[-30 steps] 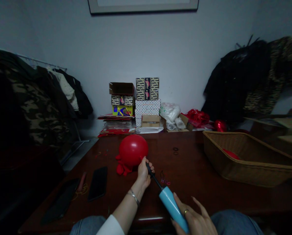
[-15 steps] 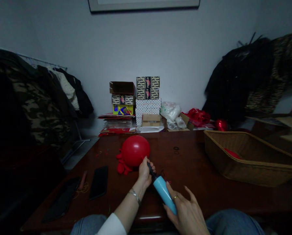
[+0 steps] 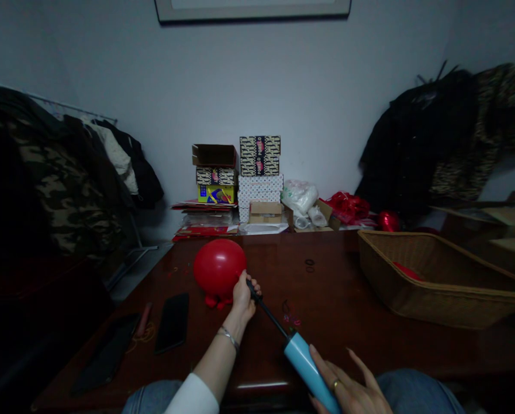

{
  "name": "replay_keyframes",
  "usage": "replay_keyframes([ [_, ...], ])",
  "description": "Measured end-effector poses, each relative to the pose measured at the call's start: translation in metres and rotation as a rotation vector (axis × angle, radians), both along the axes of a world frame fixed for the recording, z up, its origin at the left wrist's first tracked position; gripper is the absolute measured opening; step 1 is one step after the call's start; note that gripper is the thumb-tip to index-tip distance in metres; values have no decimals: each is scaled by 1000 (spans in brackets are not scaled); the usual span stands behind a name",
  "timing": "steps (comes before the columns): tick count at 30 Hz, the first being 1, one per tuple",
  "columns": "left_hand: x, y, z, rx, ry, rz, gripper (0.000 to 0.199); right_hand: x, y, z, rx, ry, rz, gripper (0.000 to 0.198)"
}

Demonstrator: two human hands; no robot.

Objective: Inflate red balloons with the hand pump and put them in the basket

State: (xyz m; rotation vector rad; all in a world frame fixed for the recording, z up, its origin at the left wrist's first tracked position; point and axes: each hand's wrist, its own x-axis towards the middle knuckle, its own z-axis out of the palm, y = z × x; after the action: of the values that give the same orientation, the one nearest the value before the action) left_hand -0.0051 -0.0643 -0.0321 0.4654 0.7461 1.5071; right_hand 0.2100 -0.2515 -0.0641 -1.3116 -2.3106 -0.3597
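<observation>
A round red balloon [image 3: 219,268], partly inflated, sits over the table just beyond my left hand [image 3: 242,296]. That hand is closed around the black nozzle end of a balloon pump [image 3: 308,368], at the balloon's neck. My right hand [image 3: 348,384] wraps the pump's light blue barrel near the front edge of the table. Between barrel and nozzle a thin black rod [image 3: 273,318] shows, pulled well out. Some small red balloons [image 3: 216,301] lie under and behind the inflated one, largely hidden by it.
On the dark wooden table [image 3: 326,310], a wicker basket [image 3: 438,310] stands at right with something red inside. A black phone [image 3: 172,322] and a dark flat tablet-like object [image 3: 106,356] lie at left. Stacked boxes [image 3: 260,190] line the back wall.
The pump has been drawn out: my right hand and the blue barrel moved down and right, exposing the rod. My left hand and the balloon shifted left.
</observation>
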Motion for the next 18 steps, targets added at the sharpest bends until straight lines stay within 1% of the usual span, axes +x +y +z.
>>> replay_keyframes([
  [5, 0, -1, 4, -6, -22, 15, 29, -10, 6, 5, 35, 88, -66, 73],
  [12, 10, -5, 2, -7, -31, 24, 27, -31, 23, 29, -120, 157, -112, 61],
  [18, 22, -13, 2, -34, -25, 3, 27, -50, 45, 43, -139, 113, -171, 57],
])
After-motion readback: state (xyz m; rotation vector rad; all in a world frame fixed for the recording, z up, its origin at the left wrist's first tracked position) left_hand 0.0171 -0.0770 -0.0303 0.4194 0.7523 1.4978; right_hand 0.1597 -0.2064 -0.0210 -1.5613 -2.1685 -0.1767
